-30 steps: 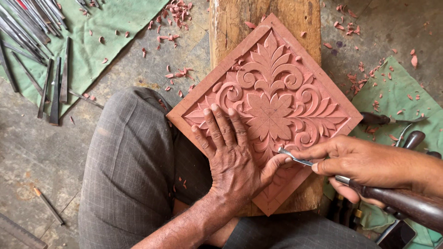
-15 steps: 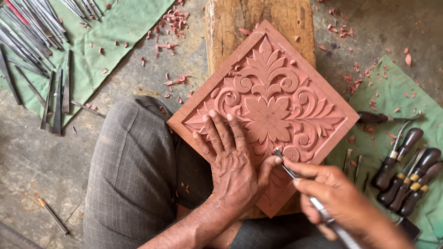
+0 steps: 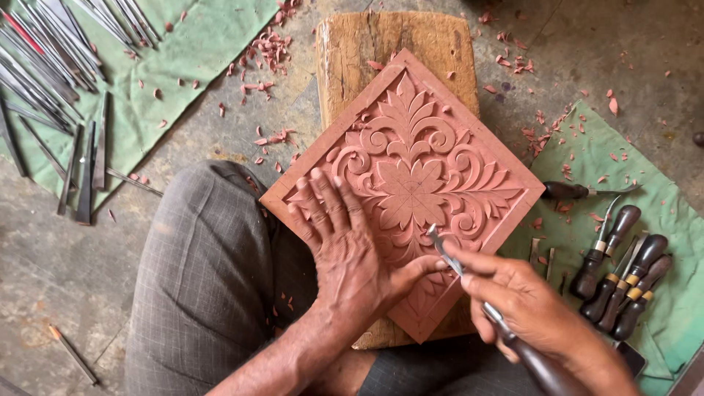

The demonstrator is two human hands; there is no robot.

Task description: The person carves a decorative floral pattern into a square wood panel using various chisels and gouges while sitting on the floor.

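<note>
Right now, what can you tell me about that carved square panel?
The carved panel is a reddish-brown square, apparently wood, turned corner-up like a diamond on a worn wooden block. A raised plain border frames relief carving: a central flower with leaves and scrolls spreading outward. Its lower-left part overhangs the person's lap. The left hand lies flat on its lower left side with fingers spread, and the right hand holds a carving tool whose metal tip meets the surface near the lower right edge.

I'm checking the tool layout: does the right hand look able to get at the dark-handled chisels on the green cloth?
Probably yes. The chisels lie beside the right hand with nothing between, but that hand already grips a carving tool and would need to free itself first.
</note>
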